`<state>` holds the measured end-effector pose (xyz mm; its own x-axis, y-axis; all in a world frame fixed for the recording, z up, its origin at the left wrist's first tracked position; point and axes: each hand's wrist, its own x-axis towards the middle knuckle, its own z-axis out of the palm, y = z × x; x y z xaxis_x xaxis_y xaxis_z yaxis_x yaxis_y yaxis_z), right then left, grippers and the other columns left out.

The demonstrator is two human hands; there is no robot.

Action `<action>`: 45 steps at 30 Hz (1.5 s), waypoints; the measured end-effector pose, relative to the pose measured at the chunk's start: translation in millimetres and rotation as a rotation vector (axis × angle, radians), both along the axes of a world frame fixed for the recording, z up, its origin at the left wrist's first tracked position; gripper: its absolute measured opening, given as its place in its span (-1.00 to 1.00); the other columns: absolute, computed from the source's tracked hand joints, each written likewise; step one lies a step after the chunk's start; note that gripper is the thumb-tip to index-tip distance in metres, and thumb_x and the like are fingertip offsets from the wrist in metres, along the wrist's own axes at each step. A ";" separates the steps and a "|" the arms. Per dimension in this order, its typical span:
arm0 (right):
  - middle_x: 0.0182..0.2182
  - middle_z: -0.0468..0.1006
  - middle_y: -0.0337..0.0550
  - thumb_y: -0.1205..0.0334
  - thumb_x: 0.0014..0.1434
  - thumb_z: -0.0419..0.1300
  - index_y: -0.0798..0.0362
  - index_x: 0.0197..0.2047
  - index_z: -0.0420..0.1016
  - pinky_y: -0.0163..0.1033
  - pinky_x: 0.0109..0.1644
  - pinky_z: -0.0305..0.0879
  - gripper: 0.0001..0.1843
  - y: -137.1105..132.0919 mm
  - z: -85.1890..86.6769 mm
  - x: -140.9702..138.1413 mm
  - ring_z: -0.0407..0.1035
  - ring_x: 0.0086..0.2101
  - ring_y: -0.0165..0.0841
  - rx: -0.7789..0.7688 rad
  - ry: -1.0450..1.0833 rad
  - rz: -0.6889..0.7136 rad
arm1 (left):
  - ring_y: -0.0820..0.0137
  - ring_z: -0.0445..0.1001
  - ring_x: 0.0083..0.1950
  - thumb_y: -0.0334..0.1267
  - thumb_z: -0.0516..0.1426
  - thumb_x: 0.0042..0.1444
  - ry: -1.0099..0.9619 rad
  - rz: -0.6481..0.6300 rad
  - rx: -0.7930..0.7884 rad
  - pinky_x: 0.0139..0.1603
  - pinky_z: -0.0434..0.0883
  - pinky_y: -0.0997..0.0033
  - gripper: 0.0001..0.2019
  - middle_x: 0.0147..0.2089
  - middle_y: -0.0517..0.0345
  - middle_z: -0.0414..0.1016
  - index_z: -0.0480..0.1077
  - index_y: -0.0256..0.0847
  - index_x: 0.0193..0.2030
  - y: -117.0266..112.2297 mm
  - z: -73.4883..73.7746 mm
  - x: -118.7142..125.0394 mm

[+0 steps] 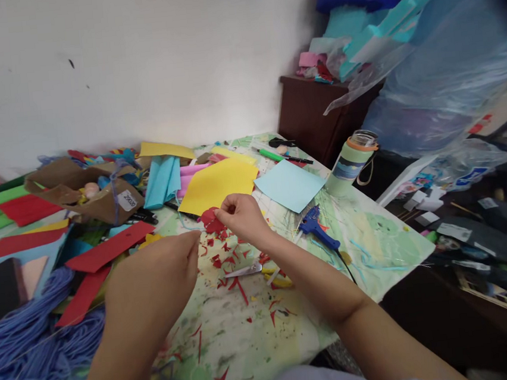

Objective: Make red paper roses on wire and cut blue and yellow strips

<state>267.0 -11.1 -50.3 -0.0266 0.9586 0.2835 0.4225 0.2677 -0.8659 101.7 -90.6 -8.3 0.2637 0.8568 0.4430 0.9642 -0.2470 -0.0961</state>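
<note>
My right hand (243,216) pinches a small red cut-out piece (211,219), paper or felt, between thumb and fingers. Closed and seen from its back, my left hand (149,277) is just to the left of that piece; its fingertips are hidden, so what they hold cannot be made out. Below the hands, many red scraps (228,259) litter the tablecloth. Scissors (246,271) with yellow handles lie under my right wrist. A yellow sheet (221,184) rests just behind the red piece, and a pale blue sheet (291,185) is to its right.
A blue glue gun (315,229) with a cord lies right of my right forearm, near a bottle (350,160). Blue yarn (30,340), red strips (111,247) and a brown paper bag (78,192) crowd the left. A dark cabinet (309,116) stands behind.
</note>
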 end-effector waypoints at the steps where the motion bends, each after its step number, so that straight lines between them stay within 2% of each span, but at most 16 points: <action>1: -0.60 0.39 -0.31 0.22 0.10 0.22 0.04 -0.58 0.32 -0.30 -0.42 0.06 -0.74 0.9 -1.0 0.0 0.25 -0.52 -0.45 -0.005 -0.007 0.009 | 0.19 0.43 -0.51 -0.07 -0.05 0.22 0.002 0.010 -0.004 -0.51 -0.07 0.39 -0.63 -0.48 -0.01 0.55 0.58 -0.06 -0.26 0.9 0.9 -0.7; 4: -0.51 0.46 -0.26 0.14 0.15 0.22 0.05 -0.47 0.40 -0.28 -0.34 0.15 -0.78 2.4 -4.2 -0.4 0.30 -0.45 -0.41 0.069 -0.004 0.033 | 0.20 0.47 -0.45 -0.07 -0.07 0.25 -0.001 0.031 -0.041 -0.50 -0.04 0.40 -0.62 -0.43 0.00 0.58 0.57 -0.07 -0.23 2.9 5.4 -3.1; 8: -0.18 0.53 -0.10 0.12 0.18 0.24 0.04 -0.16 0.51 -0.15 0.01 0.22 -0.79 -1.6 -6.3 -2.0 0.36 -0.11 -0.27 0.430 -0.067 0.048 | 0.16 0.50 -0.38 -0.04 -0.04 0.24 -0.061 0.070 -0.064 -0.47 0.04 0.40 -0.63 -0.38 -0.02 0.60 0.58 -0.06 -0.18 3.1 12.2 -7.0; 12: -0.08 0.50 -0.09 0.21 0.23 0.18 -0.03 -0.21 0.56 -0.07 0.12 0.11 -0.87 -8.5 -6.7 -5.0 0.28 -0.01 -0.23 0.601 -0.269 0.085 | 0.16 0.51 -0.37 -0.02 -0.02 0.20 -0.113 0.060 -0.084 -0.47 0.06 0.40 -0.65 -0.37 0.04 0.62 0.58 -0.01 -0.22 0.3 16.4 -10.2; 17: -0.08 0.47 -0.08 0.28 0.24 0.11 -0.03 -0.24 0.53 -0.04 0.13 0.09 -0.85 -9.4 -7.6 -5.6 0.26 0.02 -0.21 0.537 -0.331 0.029 | 0.20 0.48 -0.45 0.00 -0.03 0.20 -0.131 0.018 -0.087 -0.49 0.07 0.40 -0.63 -0.45 0.08 0.58 0.59 -0.01 -0.26 -1.3 17.9 -9.7; 19: -0.05 0.44 -0.05 0.23 0.24 0.12 -0.03 -0.15 0.50 -0.02 0.15 0.10 -0.84 -8.3 -7.5 -4.2 0.25 0.04 -0.19 0.551 -0.301 0.016 | 0.21 0.50 -0.43 -0.01 -0.02 0.20 -0.177 0.008 -0.071 -0.47 0.13 0.39 -0.64 -0.40 0.09 0.61 0.59 -0.01 -0.21 0.0 17.2 -9.8; 23: 0.08 0.32 0.07 -0.03 0.13 0.26 0.01 0.19 0.27 0.06 0.20 0.13 -0.38 -9.0 -6.4 -3.9 0.19 0.12 -0.09 0.582 -0.050 -0.073 | 0.20 0.55 -0.31 0.01 0.00 0.21 -0.354 0.023 0.056 -0.41 0.25 0.36 -0.63 -0.28 0.09 0.65 0.58 -0.04 -0.11 1.6 15.8 -11.2; 25: 0.06 0.33 0.10 -0.10 0.10 0.28 0.03 0.21 0.20 0.04 0.17 0.20 -0.30 -12.9 -4.7 -6.7 0.23 0.08 -0.10 0.520 0.124 -0.106 | 0.21 0.56 -0.25 0.02 0.02 0.22 -0.480 0.021 0.126 -0.33 0.32 0.33 -0.64 -0.26 0.12 0.65 0.58 -0.05 -0.09 0.3 15.8 -9.4; 27: 0.00 0.38 0.05 -0.14 0.14 0.24 0.02 0.15 0.24 -0.03 0.11 0.27 -0.36 -20.5 -1.6 -11.4 0.29 0.00 -0.17 0.407 0.258 -0.053 | 0.24 0.55 -0.22 0.00 0.09 0.20 -0.672 -0.008 0.162 -0.22 0.39 0.31 -0.69 -0.24 0.15 0.64 0.58 -0.06 -0.11 -1.9 16.1 -4.6; 29: -0.04 0.43 -0.01 -0.14 0.19 0.21 0.01 0.10 0.30 -0.10 0.07 0.30 -0.46 -31.9 2.9 -17.6 0.34 -0.05 -0.22 0.320 0.307 0.088 | 0.31 0.53 -0.25 -0.03 0.19 0.13 -1.000 -0.071 0.147 -0.20 0.42 0.32 -0.76 -0.28 0.19 0.61 0.59 -0.04 -0.16 -3.3 15.9 2.3; 32: -0.03 0.50 0.01 -0.08 0.24 0.17 0.01 0.08 0.35 -0.10 0.09 0.29 -0.55 -53.0 9.8 -28.2 0.38 -0.02 -0.21 0.343 0.236 0.376 | 0.42 0.47 -0.31 -0.07 0.31 0.01 -1.595 -0.252 0.057 -0.27 0.43 0.42 -0.82 -0.34 0.25 0.55 0.57 -0.04 -0.27 -1.0 14.3 11.5; 34: -0.07 0.56 0.02 -0.02 0.26 0.15 0.03 0.12 0.34 -0.11 0.02 0.32 -0.56 -65.8 11.9 -34.7 0.43 -0.08 -0.20 0.317 0.154 0.511 | 0.46 0.45 -0.31 -0.06 0.33 -0.03 -1.796 -0.345 -0.008 -0.28 0.44 0.45 -0.80 -0.33 0.25 0.52 0.54 -0.07 -0.32 2.9 12.1 14.1; 36: -0.20 0.61 -0.04 0.07 0.28 0.13 0.04 0.11 0.37 -0.18 -0.14 0.33 -0.62 -74.3 10.9 -39.6 0.48 -0.22 -0.23 0.194 0.111 0.529 | 0.47 0.46 -0.29 -0.04 0.34 -0.04 -1.834 -0.358 0.000 -0.22 0.46 0.44 -0.77 -0.32 0.23 0.51 0.51 -0.11 -0.33 6.8 9.0 14.0; 39: -0.46 0.55 -0.24 0.21 0.33 0.05 0.02 -0.09 0.48 -0.30 -0.28 0.26 -0.79 -76.7 4.8 -42.8 0.44 -0.42 -0.36 0.062 0.113 0.519 | 0.50 0.47 -0.25 -0.04 0.35 -0.06 -1.846 -0.344 0.053 -0.14 0.47 0.48 -0.73 -0.31 0.22 0.51 0.50 -0.14 -0.31 9.1 4.9 12.6; 42: -0.58 0.45 -0.31 0.25 0.34 0.03 0.03 -0.34 0.48 -0.34 -0.31 0.19 -0.73 -71.2 -3.5 -43.3 0.35 -0.50 -0.44 0.084 0.054 0.482 | 0.54 0.45 -0.28 -0.04 0.39 -0.10 -1.911 -0.385 0.039 -0.16 0.46 0.54 -0.70 -0.34 0.22 0.50 0.51 -0.17 -0.32 7.2 4.4 11.8; 45: -0.59 0.43 -0.31 0.26 0.35 0.04 0.05 -0.46 0.42 -0.36 -0.33 0.12 -0.68 -66.0 -11.2 -45.6 0.30 -0.51 -0.47 0.100 -0.022 0.474 | 0.55 0.44 -0.33 -0.06 0.42 -0.15 -1.910 -0.440 0.191 -0.18 0.45 0.56 -0.70 -0.40 0.25 0.51 0.49 -0.19 -0.41 4.1 4.9 7.5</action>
